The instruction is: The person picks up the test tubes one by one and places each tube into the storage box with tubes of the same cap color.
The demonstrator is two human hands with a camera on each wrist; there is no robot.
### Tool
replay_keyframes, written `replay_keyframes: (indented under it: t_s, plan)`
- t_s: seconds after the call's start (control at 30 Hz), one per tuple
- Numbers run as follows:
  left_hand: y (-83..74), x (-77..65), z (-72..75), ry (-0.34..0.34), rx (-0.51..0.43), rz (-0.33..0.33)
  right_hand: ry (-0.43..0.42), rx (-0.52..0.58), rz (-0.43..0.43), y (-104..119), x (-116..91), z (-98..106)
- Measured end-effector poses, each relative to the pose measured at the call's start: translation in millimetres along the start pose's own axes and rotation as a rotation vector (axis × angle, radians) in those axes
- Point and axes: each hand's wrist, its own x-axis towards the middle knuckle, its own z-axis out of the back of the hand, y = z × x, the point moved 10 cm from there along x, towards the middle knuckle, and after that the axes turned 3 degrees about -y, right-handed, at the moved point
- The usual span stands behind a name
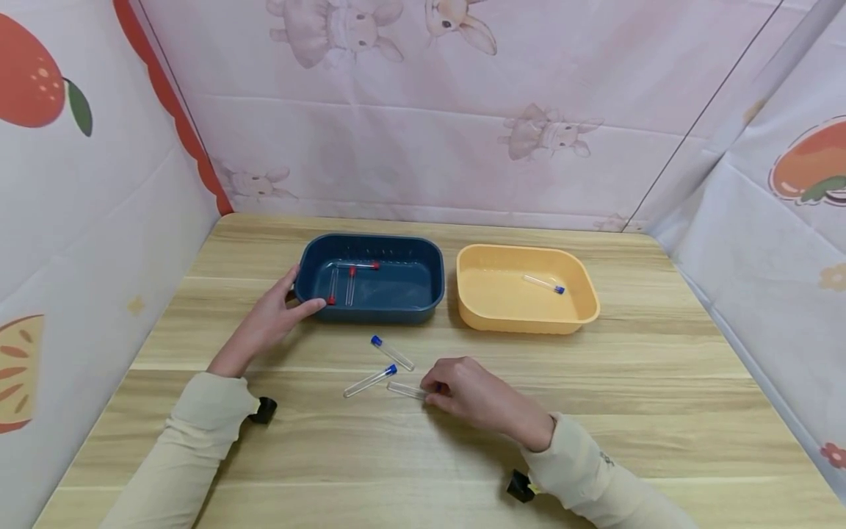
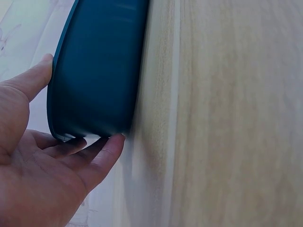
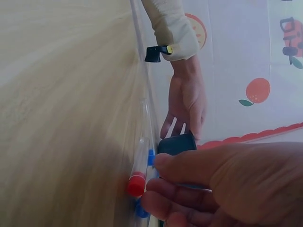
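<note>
At the left end of the dark blue plastic bin [image 1: 370, 317], my left hand [image 1: 274, 312] holds the corner, thumb [image 2: 40, 75] on the rim and fingers against the outer wall. My right hand [image 1: 472, 393] is low over the table, thumb and forefinger right at the capped end of a clear test tube [image 1: 405, 391]. In the right wrist view this tube's red cap [image 3: 136, 184] lies beside the fingertips, with a gap between thumb and fingers. Two blue-capped test tubes, one [image 1: 394, 354] behind and another [image 1: 369, 382] to its left, lie nearby.
Several red-capped test tubes [image 1: 350, 286] lie inside the dark blue bin. To its right stands a yellow bin [image 1: 529, 325] with one blue-capped tube [image 1: 543, 284] in it. Printed cloth walls [image 1: 423, 147] rise behind and at both sides of the wooden table [image 1: 661, 411].
</note>
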Motion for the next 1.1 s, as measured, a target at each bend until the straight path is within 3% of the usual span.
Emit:
replay_keyframes:
  t_s: [0.37, 0.63, 0.83, 1.1]
  plan:
    - [-1.7, 0.7, -0.5, 0.001, 0.009, -0.016, 0.048, 0.024, -0.045, -3, -1, -10]
    - [-4.0, -0.1, 1.1, -0.007, 0.022, -0.031, 0.046, -0.014, -0.019, 3, -3, -14]
    - [-3.2, -0.3, 0.2, -0.003, 0.025, -0.019, 0.07, 0.017, -0.069, 1, -5, -16]
    - [-1.3, -0.5, -0.6, 0.0, 0.02, -0.012, 0.128, 0.115, -0.202, -5, -8, -24]
